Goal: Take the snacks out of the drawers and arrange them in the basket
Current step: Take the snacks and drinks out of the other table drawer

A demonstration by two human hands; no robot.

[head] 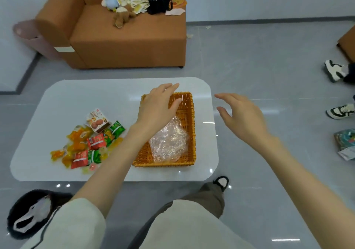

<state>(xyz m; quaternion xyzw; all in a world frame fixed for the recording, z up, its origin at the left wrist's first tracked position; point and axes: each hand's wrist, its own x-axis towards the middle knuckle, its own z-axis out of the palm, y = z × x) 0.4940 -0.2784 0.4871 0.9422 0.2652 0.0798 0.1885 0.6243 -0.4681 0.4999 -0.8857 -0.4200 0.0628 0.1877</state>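
An orange wicker basket [190, 133] stands on the white table [57, 98], right of centre. A crumpled clear plastic wrap [169, 141] lies inside it. My left hand [157, 106] hovers over the basket's far left part, fingers relaxed, holding nothing. My right hand [240, 114] is held in the air past the table's right edge, fingers spread and empty. A heap of snack packets [90, 145] in orange, red and green lies on the table left of the basket, with a small biscuit box [98, 121] at its far side. No drawers are in view.
An orange sofa [124, 43] with plush toys and a black bag [159, 0] stands beyond the table. Other people's shoes [335, 72] and a bag lie on the floor at the right. A black furry slipper [32, 214] is at lower left.
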